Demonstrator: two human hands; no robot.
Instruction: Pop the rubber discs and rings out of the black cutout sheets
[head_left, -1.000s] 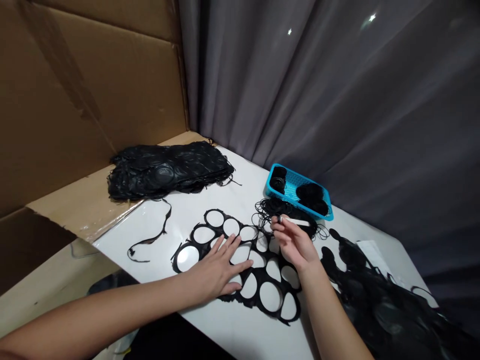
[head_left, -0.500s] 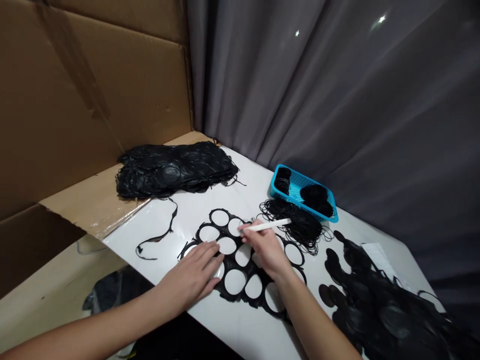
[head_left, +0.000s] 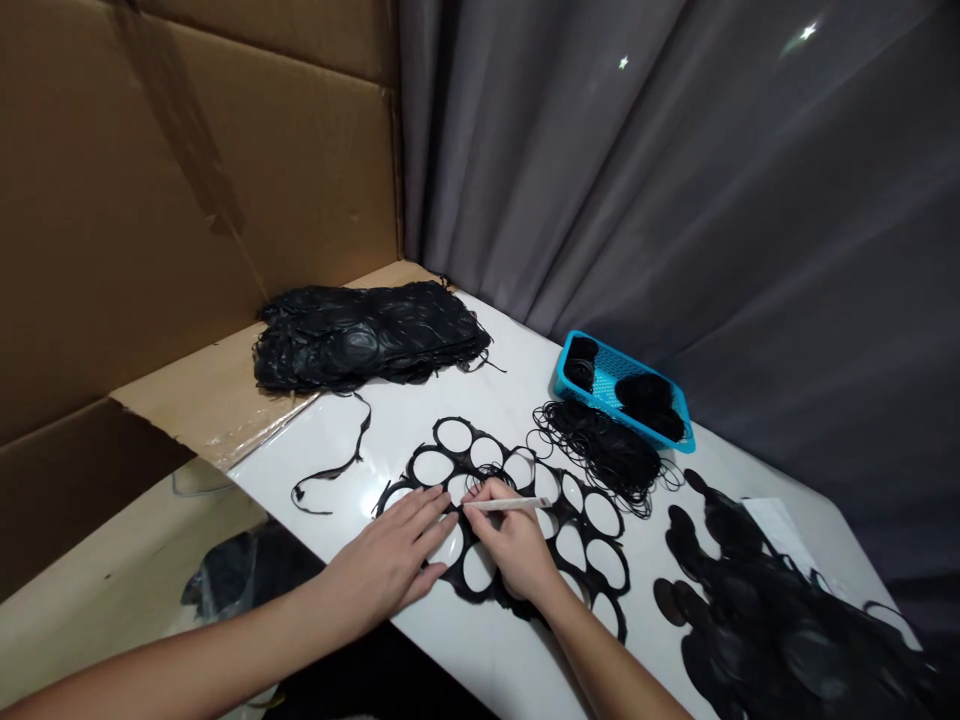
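A black rubber sheet (head_left: 559, 515) full of round cut-out holes lies flat on the white table (head_left: 480, 395). My left hand (head_left: 390, 560) rests on its near left corner with the fingers stretched out flat. My right hand (head_left: 514, 545) is closed on a thin white stick tool (head_left: 506, 503), held like a pen, its tip toward the left, over the holes near the left hand's fingertips. A heap of thin black rings (head_left: 600, 450) lies just beyond the sheet.
A blue basket (head_left: 600, 372) with black round pieces stands at the back by the grey curtain (head_left: 675, 180). A stack of black sheets (head_left: 360, 335) lies at the back left on cardboard (head_left: 180, 400). More black scrap (head_left: 772, 620) is piled right. A loose black strip (head_left: 337, 465) lies left.
My right hand came back from the ring heap toward me with the white stick tool and now works beside the left hand. My left hand slid toward the sheet's near left corner.
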